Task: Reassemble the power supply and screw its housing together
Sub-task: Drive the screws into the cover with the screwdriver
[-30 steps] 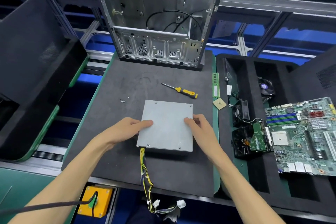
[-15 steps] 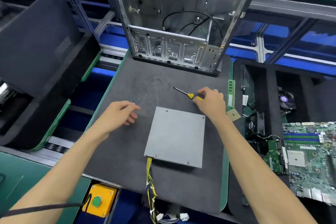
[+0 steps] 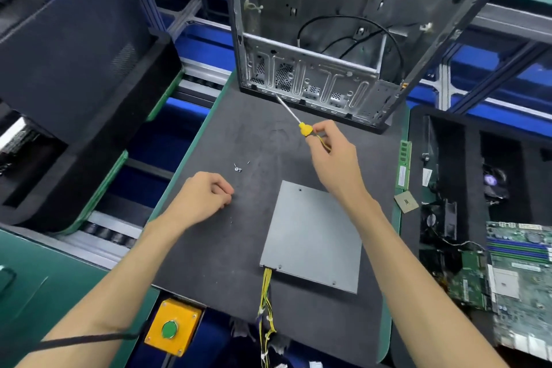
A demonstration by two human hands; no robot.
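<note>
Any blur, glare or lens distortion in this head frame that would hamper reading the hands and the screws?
Head view: wide-angle bending bows the computer case and rails at the edges; lighting even, shadows soft, no harsh glare on the power supply. Right hand and screwdriver slightly motion-softened; left hand sharp; screws tiny but visible.

A dark foam mat [image 3: 227,263] is covering the table, whose green edge [image 3: 395,236] is showing along the right side. The grey power supply [image 3: 313,236] is lying flat on the mat, its yellow cable bundle [image 3: 265,302] trailing over the near edge. A few small screws [image 3: 238,169] are sitting loose on the mat to the left of it and well apart from it. An open metal computer case [image 3: 313,81] is standing at the far end. On the green edge, a memory stick [image 3: 403,166] and a processor chip [image 3: 406,202] are lying near each other.
</note>
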